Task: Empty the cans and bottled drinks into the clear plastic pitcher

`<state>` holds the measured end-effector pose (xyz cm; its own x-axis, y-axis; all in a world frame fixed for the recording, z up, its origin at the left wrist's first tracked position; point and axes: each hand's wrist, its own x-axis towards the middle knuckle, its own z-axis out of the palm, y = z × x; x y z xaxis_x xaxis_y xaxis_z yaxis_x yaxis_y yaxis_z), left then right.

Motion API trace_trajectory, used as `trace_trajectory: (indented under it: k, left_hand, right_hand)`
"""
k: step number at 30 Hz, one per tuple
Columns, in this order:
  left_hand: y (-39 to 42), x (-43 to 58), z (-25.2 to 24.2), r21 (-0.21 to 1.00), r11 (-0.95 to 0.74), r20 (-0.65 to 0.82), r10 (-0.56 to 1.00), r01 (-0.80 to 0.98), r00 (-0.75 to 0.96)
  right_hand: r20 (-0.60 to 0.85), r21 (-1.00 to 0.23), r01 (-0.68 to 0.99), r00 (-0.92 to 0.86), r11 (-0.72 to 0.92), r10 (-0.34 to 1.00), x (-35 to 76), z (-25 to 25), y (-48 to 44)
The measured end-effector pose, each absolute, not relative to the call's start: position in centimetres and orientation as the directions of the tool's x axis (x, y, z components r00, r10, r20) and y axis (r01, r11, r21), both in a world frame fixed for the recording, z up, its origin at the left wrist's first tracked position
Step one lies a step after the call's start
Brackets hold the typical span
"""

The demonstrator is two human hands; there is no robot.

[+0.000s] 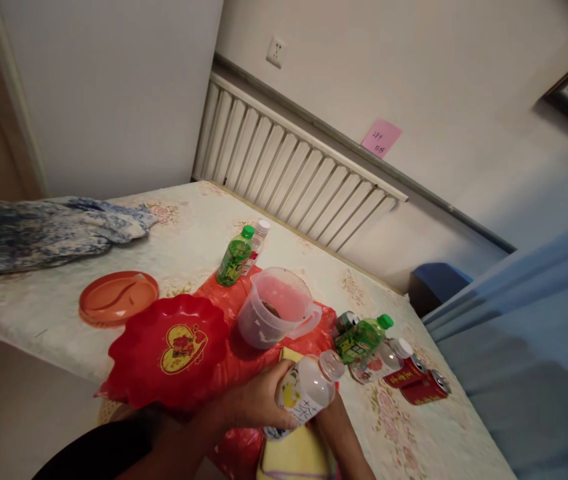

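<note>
My left hand is wrapped around a clear plastic bottle. The bottle has a lemon picture on its white label, and it leans with its top toward the upper right. Behind it, my right hand shows only near the wrist; its fingers are hidden by the bottle. Below both hands lies a folded yellow cloth on red plastic sheeting. Just beyond the bottle stands a translucent measuring jug with some dark thing inside. A red scalloped tray lies left of the jug.
A green bottle and a white-capped bottle stand behind the jug. To the right, another green bottle, a white-capped bottle and several cans lie in a row. An orange dish and patterned fabric are left.
</note>
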<state>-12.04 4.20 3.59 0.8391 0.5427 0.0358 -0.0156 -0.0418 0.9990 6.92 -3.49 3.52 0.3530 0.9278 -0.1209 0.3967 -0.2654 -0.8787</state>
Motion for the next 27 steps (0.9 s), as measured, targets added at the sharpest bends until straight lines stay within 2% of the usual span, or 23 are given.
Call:
trace_trajectory:
  k: [5,8,12,19,27]
  left_hand:
    - [4.2,-12.1,3.7,0.999,-0.047,0.035,0.539,-0.011,0.841]
    - [4.2,-12.0,3.3,0.998,-0.054,0.041,0.549,-0.013,0.835]
    - [4.2,-11.8,2.9,0.999,-0.029,0.034,0.555,-0.022,0.831]
    - [4.3,-11.7,3.5,0.991,0.078,0.048,0.528,-0.105,0.848]
    - [4.5,-10.7,2.3,0.975,0.121,0.099,0.507,-0.184,0.856]
  right_hand:
    - [-0.01,-0.868,0.462,0.354,-0.184,0.935,7.1,2.7,-4.1]
    - [-0.011,-0.868,0.452,0.395,-0.205,0.918,7.7,2.5,-4.2]
    - [-0.024,-0.912,0.352,0.465,-0.21,0.885,8.4,3.4,-4.5]
    - [0.009,-0.988,0.144,0.405,-0.054,0.914,7.7,6.1,-5.2]
    - [0.023,-0.992,0.122,0.34,-0.02,0.94,7.0,6.9,-5.1]
